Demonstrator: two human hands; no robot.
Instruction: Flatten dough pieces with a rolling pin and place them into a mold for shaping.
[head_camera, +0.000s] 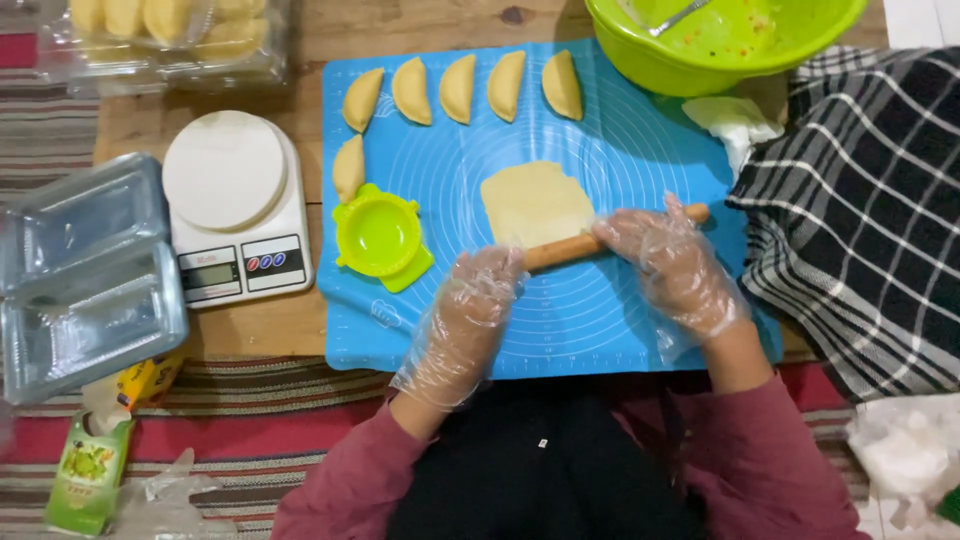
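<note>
1. On the blue silicone mat (640, 330), the left hand (470, 310) and right hand (675, 265), both in clear gloves, close loosely over the ends of a wooden rolling pin (565, 247).
2. The pin's long axis runs left-right, slightly tilted, touching the near edge of the dough sheet (535, 203) just beyond; both hands are about equally near.

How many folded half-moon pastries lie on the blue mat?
6: five in a row along the blue mat's top edge, one below the leftmost. None seems hidden.
</note>
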